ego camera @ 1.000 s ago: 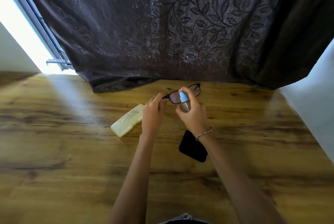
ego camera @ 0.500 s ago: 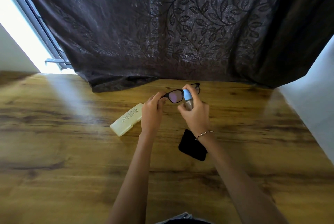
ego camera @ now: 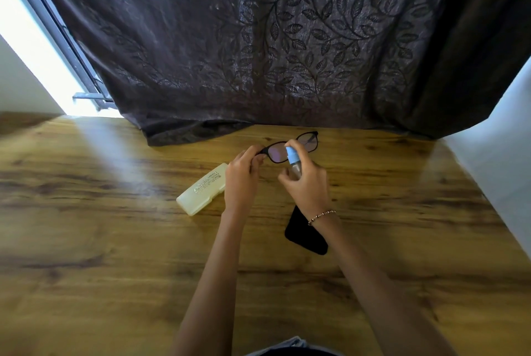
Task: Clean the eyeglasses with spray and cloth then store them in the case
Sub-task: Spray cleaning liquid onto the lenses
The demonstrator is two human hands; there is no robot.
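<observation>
Far to my left the wooden table (ego camera: 86,240) lies bare and wide, all the way out to its left edge, with a bright strip of window (ego camera: 34,48) above its far corner. The pale yellow eyeglass case (ego camera: 203,189) lies shut and slanted on the wood, its near end toward the open left side, its far end just beside my left hand (ego camera: 240,177). That hand pinches the left corner of the black-framed eyeglasses (ego camera: 290,146), holding them up off the table with the lenses facing me. My right hand (ego camera: 309,183) is wrapped around a small spray bottle (ego camera: 293,160), its blue top right in front of the left lens; one finger lies over the top. A beaded bracelet (ego camera: 321,216) sits on that wrist. Under the wrist the black cloth (ego camera: 304,236) lies flat on the wood, partly hidden by my forearm. Behind the glasses the dark leaf-patterned curtain (ego camera: 287,39) spills onto the table's far edge, close to the frame. To the right, free wood runs to the table's edge along a white wall (ego camera: 500,154)
</observation>
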